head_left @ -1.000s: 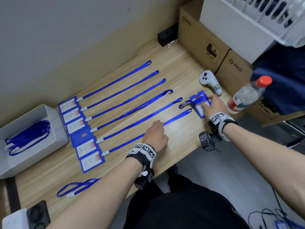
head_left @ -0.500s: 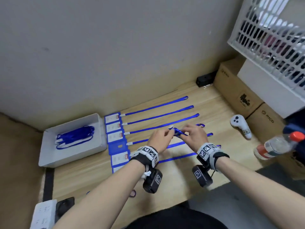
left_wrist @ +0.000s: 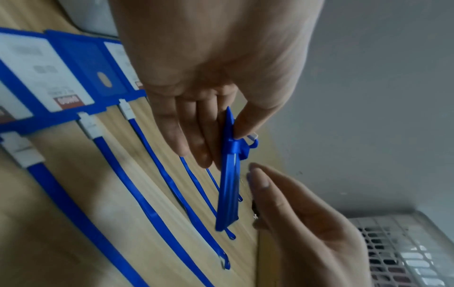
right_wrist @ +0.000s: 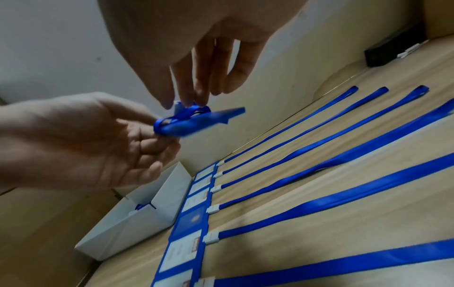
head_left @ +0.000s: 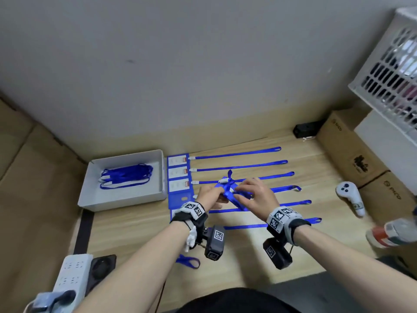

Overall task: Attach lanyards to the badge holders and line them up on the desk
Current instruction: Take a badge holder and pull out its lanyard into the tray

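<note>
While six finished badge holders (head_left: 178, 177) lie in a column on the bench (head_left: 259, 263) with their lanyards (head_left: 237, 153) stretched out to the right in parallel, both hands are raised above the middle of that row, working on one more blue badge holder (head_left: 226, 188). The left hand (head_left: 208, 196) pinches this holder at one end between thumb and fingers, and the right hand (head_left: 257, 197) pinches with its fingertips the lanyard (right_wrist: 194, 112) bunched around the holder. To the left stands a white tray (head_left: 90, 193) with spare lanyards (head_left: 126, 177) inside.
</note>
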Tool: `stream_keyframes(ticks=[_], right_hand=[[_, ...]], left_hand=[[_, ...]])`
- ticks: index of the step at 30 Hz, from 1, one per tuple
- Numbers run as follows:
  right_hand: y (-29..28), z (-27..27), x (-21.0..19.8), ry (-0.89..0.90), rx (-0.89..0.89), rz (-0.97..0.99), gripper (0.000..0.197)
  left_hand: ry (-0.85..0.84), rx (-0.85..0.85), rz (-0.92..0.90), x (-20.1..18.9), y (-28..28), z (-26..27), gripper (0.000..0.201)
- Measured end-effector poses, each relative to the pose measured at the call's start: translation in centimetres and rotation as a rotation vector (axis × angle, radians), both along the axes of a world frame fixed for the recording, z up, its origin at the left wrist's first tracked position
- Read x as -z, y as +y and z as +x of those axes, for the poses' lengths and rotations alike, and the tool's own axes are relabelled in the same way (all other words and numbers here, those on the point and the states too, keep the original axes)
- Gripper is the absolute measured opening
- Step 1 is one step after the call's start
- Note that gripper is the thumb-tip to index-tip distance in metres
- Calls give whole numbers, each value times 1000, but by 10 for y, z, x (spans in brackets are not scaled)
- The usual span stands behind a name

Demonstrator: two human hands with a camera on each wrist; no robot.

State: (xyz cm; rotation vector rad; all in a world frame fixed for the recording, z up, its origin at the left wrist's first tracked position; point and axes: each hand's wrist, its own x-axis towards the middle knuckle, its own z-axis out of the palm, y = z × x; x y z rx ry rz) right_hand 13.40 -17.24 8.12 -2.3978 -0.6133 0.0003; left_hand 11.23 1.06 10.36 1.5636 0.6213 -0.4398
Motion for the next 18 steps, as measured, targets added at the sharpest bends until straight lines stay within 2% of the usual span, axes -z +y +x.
stream_keyframes(ticks=[4,7,10,13,18], right_hand=[[-1,11,-5,87,117,42,26],[3,16,-10,303,153,89,30],[9,20,-10,445,148,228,26],[14,19,-15,534,147,291,13],[18,22,-19,589,208,288,14]], left_hand=[[-36,105,84,-3,12,-1,14],[-77,158,105,-8,17,-2,11],[-93,218,113,-12,20,-1,9],[-85,296,126,-12,23,2,20],[-107,304,54,-18,24,1,31]])
